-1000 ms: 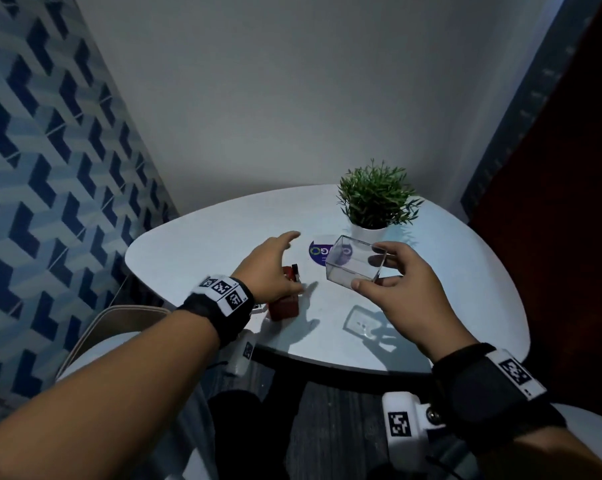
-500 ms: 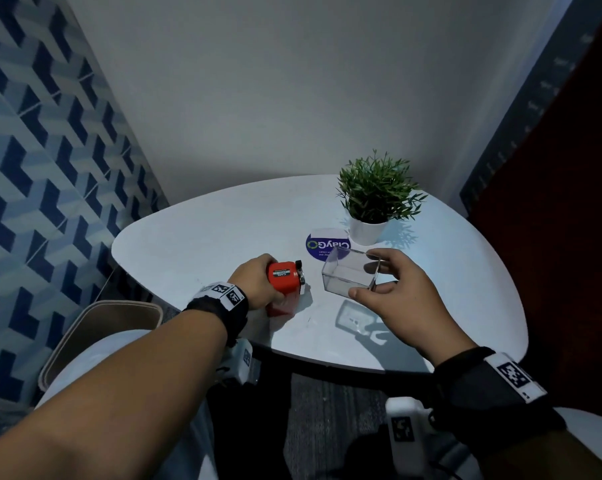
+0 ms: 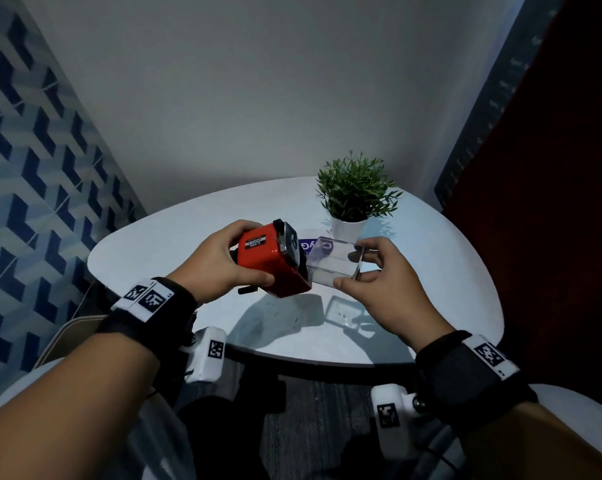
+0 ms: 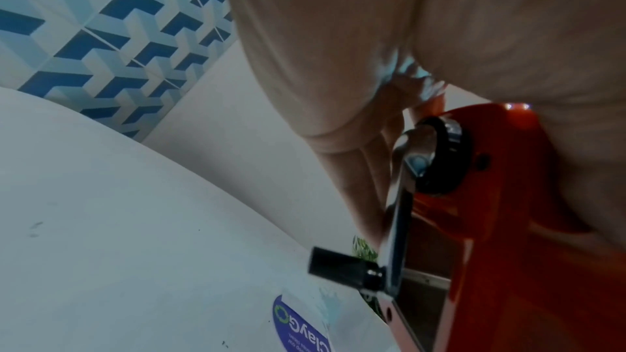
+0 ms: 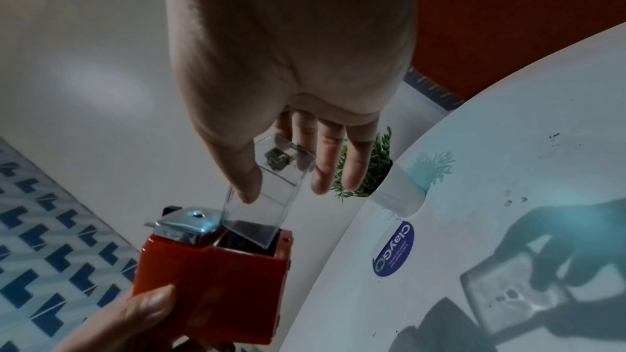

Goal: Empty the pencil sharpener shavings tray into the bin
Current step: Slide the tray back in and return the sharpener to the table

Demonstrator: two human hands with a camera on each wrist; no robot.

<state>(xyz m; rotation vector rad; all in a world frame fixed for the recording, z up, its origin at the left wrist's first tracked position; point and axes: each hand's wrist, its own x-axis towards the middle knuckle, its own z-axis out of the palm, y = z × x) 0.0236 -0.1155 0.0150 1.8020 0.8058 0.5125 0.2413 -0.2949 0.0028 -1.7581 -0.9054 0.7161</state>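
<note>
My left hand [image 3: 223, 263] grips the red pencil sharpener [image 3: 275, 268] and holds it tilted above the white table [image 3: 175, 251]. In the left wrist view its metal crank [image 4: 399, 213] hangs down from the red body [image 4: 515, 197]. The clear shavings tray [image 3: 334, 266] is pinched between the thumb and fingers of my right hand [image 3: 379, 282]. One end of the tray [image 5: 271, 197] touches the open slot of the sharpener [image 5: 217, 275]. A small dark clump lies inside the tray. The bin [image 3: 64, 341] stands on the floor at the lower left, partly hidden by my left arm.
A potted green plant [image 3: 356, 192] stands at the back of the table, with a blue round sticker [image 3: 308, 244] in front of it. A few dark specks lie on the tabletop [image 5: 555, 138]. A patterned blue wall is on the left and a dark red panel on the right.
My left hand closed on the sharpener, lifted it off the table and tilted it towards the tray. My right hand brought the tray up against the sharpener's slot.
</note>
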